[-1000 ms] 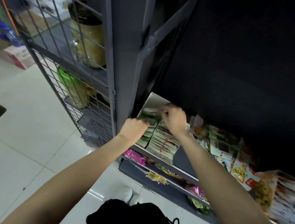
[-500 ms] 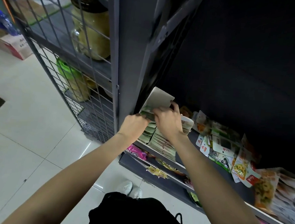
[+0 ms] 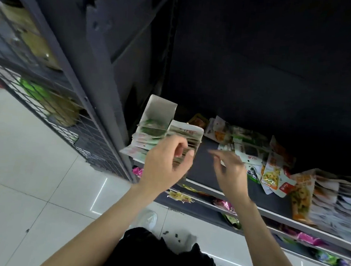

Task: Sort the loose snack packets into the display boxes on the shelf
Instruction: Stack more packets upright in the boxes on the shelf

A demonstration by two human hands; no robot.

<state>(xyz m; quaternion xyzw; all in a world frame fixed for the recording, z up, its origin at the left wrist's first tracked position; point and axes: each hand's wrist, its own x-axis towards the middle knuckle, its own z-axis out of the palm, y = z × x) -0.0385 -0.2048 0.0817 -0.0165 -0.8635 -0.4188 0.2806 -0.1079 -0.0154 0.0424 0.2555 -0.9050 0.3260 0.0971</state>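
Since half a second ago both hands have come back off the display boxes; before, they were pressed into the packets at the left end of the shelf, and now they hang in front of it, a gap between them. The left hand [image 3: 163,163] sits at the centre of the frame, fingers loosely curled with the thumb out, and overlaps the lower packets of the nearer box; whether it pinches one I cannot tell, the frame being blurred. The right hand [image 3: 229,170] is just to its right, fingers bent and relaxed, holding nothing.

The two display boxes stand side by side at the left end of the shelf [image 3: 273,215] — the left box [image 3: 161,115] with its pale flap raised and green packets fanned below, the right box [image 3: 186,133] filled with packets edge-on. Loose snack packets [image 3: 250,153] lie scattered on the dark shelf surface right of centre; a yellow-fronted packet [image 3: 271,176] leans among them; further right, at the frame edge, a blurred row of packets [image 3: 337,204] stands upright.

Below, lower shelf tiers hold pink and yellow packets [image 3: 179,196]; a wire-mesh rack [image 3: 46,106] fills the upper left; white floor tiles [image 3: 30,174] lie at lower left.
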